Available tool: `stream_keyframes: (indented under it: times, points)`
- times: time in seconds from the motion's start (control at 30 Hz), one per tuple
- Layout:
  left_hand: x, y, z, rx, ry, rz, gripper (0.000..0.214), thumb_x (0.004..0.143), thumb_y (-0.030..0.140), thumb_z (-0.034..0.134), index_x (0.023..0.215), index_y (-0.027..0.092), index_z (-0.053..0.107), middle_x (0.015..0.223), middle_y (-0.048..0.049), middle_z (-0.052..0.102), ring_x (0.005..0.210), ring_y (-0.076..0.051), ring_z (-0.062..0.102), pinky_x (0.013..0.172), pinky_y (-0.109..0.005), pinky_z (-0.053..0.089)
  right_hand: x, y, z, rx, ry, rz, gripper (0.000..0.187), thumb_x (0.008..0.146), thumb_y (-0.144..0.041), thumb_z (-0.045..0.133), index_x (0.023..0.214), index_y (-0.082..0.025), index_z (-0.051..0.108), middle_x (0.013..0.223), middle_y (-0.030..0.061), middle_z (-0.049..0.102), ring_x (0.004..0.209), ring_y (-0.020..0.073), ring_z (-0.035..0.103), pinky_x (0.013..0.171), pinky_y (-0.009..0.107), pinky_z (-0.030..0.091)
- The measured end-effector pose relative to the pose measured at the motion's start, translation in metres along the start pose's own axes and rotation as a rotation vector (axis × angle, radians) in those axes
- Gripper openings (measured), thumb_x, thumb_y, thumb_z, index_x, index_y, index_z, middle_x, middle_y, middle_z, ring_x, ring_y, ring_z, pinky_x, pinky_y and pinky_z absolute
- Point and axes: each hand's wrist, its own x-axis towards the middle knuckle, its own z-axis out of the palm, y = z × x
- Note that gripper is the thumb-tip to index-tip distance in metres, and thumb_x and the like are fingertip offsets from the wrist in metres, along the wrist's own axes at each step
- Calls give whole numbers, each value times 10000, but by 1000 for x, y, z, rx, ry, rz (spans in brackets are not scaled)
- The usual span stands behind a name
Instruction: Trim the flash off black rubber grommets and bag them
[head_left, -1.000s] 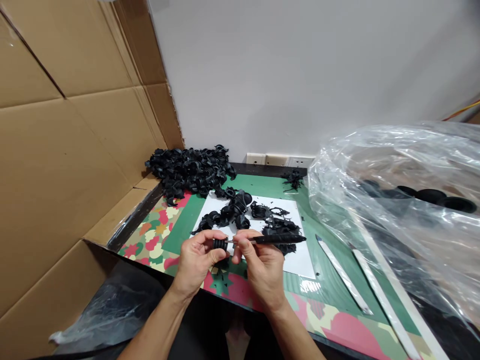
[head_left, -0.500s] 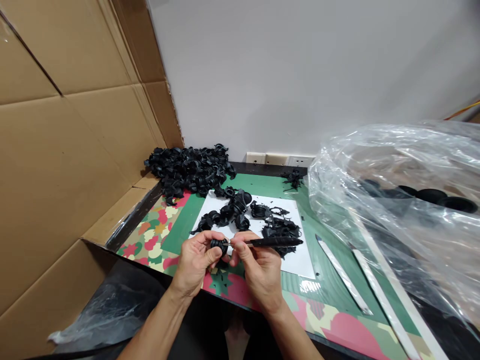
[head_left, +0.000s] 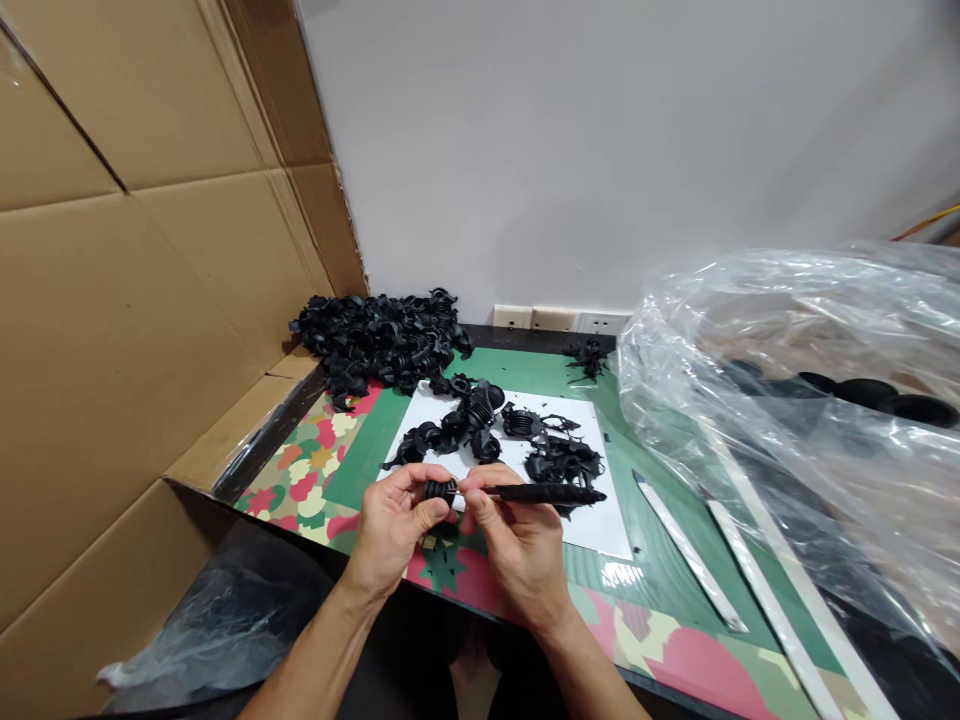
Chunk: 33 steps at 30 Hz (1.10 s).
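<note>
Between the thumb and fingers of my left hand [head_left: 391,525] is a small black ribbed rubber part [head_left: 438,490]. My right hand [head_left: 521,540] grips a slim tool with a black handle [head_left: 551,494], much like a craft knife or tweezers. Its thin metal end meets the right side of the ribbed part, and my fingers partly hide that tip. Just beyond my hands, a white sheet [head_left: 609,520] carries more ribbed rubber parts [head_left: 480,405] and a heap of black rubber scraps [head_left: 564,462].
A large pile of black rubber parts [head_left: 382,340] sits at the back left, beside a cardboard wall [head_left: 187,270]. Two whitish strips [head_left: 686,550] lie on the green mat at right. A clear plastic bag [head_left: 675,350] holding black round pieces covers the right side.
The tool's handle has tipped slightly lower, and the ribbed part has turned a little in my left fingers. Both hands stay in nearly the same place.
</note>
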Motion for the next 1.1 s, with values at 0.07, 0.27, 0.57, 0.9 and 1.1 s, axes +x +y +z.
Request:
stream_keyframes:
  times: [0.07, 0.27, 0.57, 0.9, 1.1]
  points:
    - [-1, 1, 1, 42, 13, 23, 298, 566, 244, 850, 812, 131, 726, 701, -39, 705, 570, -128, 627, 547, -209, 513, 0, 0, 0, 26, 11, 45, 155, 856, -320, 611, 792, -186, 654, 772, 25, 620, 464, 92, 554, 457, 238, 459]
    - [0, 1, -1, 172, 68, 99, 265, 546, 164, 826, 796, 144, 740, 732, -32, 707, 627, -142, 629, 591, -220, 530, 4, -5, -5, 407, -13, 332, 386, 808, -524, 627, 692, -156, 617, 378, -71, 414, 346, 80, 368, 430, 246, 380]
    - [-3, 4, 0, 166, 34, 112, 309, 545, 154, 839, 836, 152, 734, 774, -43, 720, 642, -142, 636, 572, -203, 517, 1, -1, -3, 99, 45, 142, 236, 869, -386, 585, 775, -176, 637, 556, -35, 544, 444, 100, 506, 482, 242, 426]
    - [2, 9, 3, 138, 24, 39, 256, 552, 133, 812, 798, 138, 744, 683, -39, 718, 594, -142, 637, 568, -219, 508, 0, 1, -6, 86, 69, 88, 192, 878, -360, 580, 835, -184, 644, 669, -9, 598, 445, 94, 530, 463, 240, 444]
    - [3, 9, 9, 218, 43, 110, 226, 534, 118, 782, 753, 161, 754, 725, -36, 722, 626, -157, 632, 551, -230, 501, 2, 0, -6, 98, 21, 40, 125, 869, -307, 599, 842, -195, 646, 815, 12, 606, 448, 75, 528, 460, 240, 456]
